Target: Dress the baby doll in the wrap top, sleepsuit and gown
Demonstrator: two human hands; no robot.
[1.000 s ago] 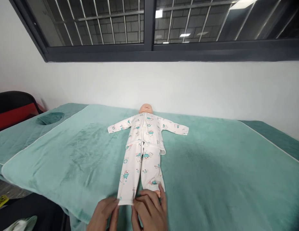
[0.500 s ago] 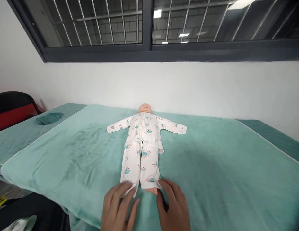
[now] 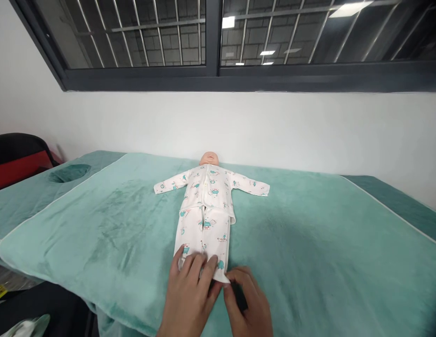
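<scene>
A baby doll (image 3: 209,158) lies on its back, dressed in a white printed pyjama top (image 3: 211,187) with both sleeves spread out. Matching pyjama trousers (image 3: 215,234) cover its legs. My right hand (image 3: 248,299) pinches the hem corner of the trouser leg on the right between thumb and index finger. Across the lower trouser legs rests my left hand (image 3: 193,290), its fingers bent over the cloth and its thumb near the same hem. The doll's feet and the other hem are hidden behind my left hand.
A green plush cover (image 3: 302,234) spreads over the bed, with a round hole (image 3: 70,173) at the left end. Behind it are a white wall (image 3: 291,131) and a barred window (image 3: 214,70). A red and black chair (image 3: 23,161) stands left; a black object (image 3: 45,304) is at lower left.
My left hand has moved right and up from the left trouser hem onto both legs. The right hand has closed on the right hem and pulls its corner out to the side.
</scene>
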